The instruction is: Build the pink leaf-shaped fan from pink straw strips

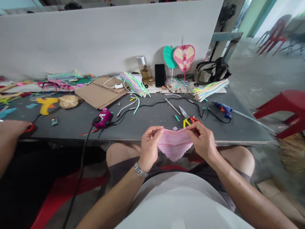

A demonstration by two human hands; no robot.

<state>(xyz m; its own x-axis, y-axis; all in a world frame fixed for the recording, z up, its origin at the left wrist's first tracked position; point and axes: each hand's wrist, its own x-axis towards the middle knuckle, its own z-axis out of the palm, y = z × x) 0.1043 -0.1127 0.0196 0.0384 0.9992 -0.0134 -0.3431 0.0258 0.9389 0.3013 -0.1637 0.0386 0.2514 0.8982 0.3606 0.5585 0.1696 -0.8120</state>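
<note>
Head view: a grey worktable (143,125) carries many craft things, and near its edge lie yellow-handled scissors (186,121). Above the lap, just off this edge, the left hand (149,149) and right hand (202,141) stay apart but pinch two top corners of a pink fan of thin strips (175,144). It seems light and soft, so the firm upper edge is the better place for holding.

head-worn | faces forward, down | above left hand (149,148), right hand (202,141)
</note>
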